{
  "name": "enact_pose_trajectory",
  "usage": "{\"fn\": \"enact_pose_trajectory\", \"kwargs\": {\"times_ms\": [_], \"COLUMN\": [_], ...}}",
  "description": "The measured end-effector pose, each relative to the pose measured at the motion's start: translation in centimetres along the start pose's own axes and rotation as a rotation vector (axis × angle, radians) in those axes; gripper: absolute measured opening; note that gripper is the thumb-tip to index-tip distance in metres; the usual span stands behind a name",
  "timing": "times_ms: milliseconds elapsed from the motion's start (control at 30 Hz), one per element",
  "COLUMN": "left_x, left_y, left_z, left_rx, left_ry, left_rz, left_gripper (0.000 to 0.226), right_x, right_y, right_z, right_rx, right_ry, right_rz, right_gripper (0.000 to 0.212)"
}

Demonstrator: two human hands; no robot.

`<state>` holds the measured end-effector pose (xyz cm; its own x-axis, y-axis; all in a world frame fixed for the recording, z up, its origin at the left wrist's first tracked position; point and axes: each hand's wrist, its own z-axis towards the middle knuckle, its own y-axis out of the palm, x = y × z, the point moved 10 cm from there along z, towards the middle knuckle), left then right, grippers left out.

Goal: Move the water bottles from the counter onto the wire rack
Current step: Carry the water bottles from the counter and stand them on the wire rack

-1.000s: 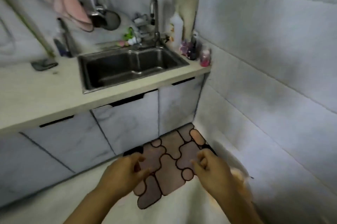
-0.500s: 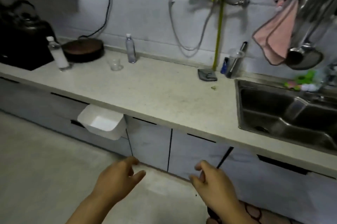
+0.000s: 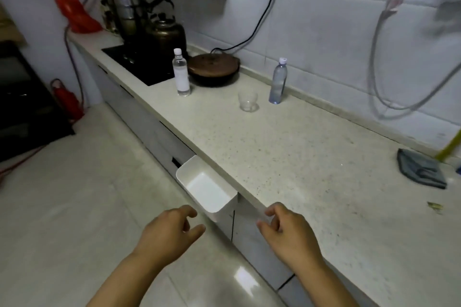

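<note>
Both hands empty, bottles waiting across the bench.

Nearest us, our left hand (image 3: 172,231) and right hand (image 3: 291,233) hang apart with fingers loosely curled, holding nothing, probably readied for a reach. Just beyond, a white bin (image 3: 207,188) hooks under the bench (image 3: 287,169) edge, likely to catch scraps. Farther on, a glass (image 3: 247,101) stands just beside the blue bottle (image 3: 278,81) near the wall, and the white bottle (image 3: 181,72) stands upright by the pan (image 3: 213,68) and hob. We see no wire rack from here.
</note>
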<state>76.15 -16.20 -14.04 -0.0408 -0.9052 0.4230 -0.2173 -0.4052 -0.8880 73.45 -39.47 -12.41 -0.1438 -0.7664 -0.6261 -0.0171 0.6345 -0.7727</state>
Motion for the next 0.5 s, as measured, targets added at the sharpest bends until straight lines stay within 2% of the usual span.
{"fn": "enact_pose_trajectory", "kwargs": {"times_ms": [300, 500], "left_x": [-4.5, -10.3], "left_y": [-6.2, -10.4], "left_z": [9.2, 18.0], "left_rx": [0.092, 0.121], "left_ry": [-0.127, -0.091], "left_rz": [-0.025, -0.034], "left_gripper": [0.044, 0.046], "right_x": [-7.7, -13.0], "right_y": [3.9, 8.4], "right_z": [13.6, 22.2], "right_rx": [-0.144, -0.129], "right_ry": [-0.126, -0.095], "right_rz": [-0.006, -0.028], "right_gripper": [0.035, 0.039]}}
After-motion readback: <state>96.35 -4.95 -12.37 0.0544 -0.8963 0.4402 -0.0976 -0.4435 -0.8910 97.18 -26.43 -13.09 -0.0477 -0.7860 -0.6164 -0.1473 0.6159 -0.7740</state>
